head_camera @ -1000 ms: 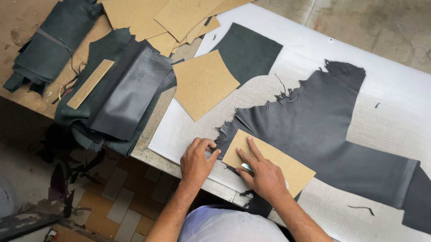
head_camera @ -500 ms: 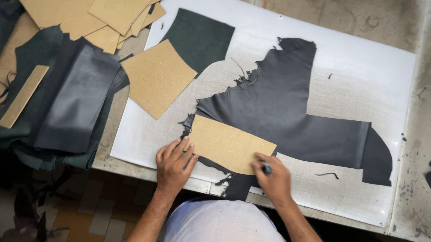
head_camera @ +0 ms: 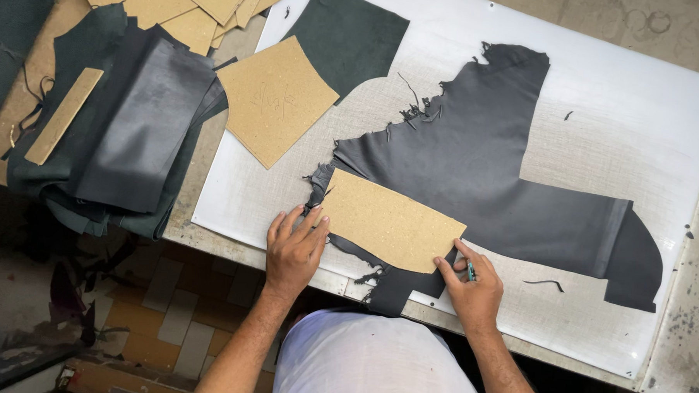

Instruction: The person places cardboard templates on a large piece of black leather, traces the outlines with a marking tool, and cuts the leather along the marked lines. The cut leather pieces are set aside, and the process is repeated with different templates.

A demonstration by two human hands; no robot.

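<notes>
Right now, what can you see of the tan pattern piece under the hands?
The tan pattern piece is a flat, roughly rectangular card, cardboard by the look, lying tilted on the dark leather at the white board's near edge. The left hand presses its left end; the right hand, holding a small tool, touches its lower right corner.

No packages, labels, signs or screens show anywhere on the workbench.

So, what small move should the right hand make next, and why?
Probably draw the small blue-tipped tool in the right hand along the lower edge of the tan rectangular cardboard template: the left hand pins its other end flat on the dark grey leather piece.
</notes>
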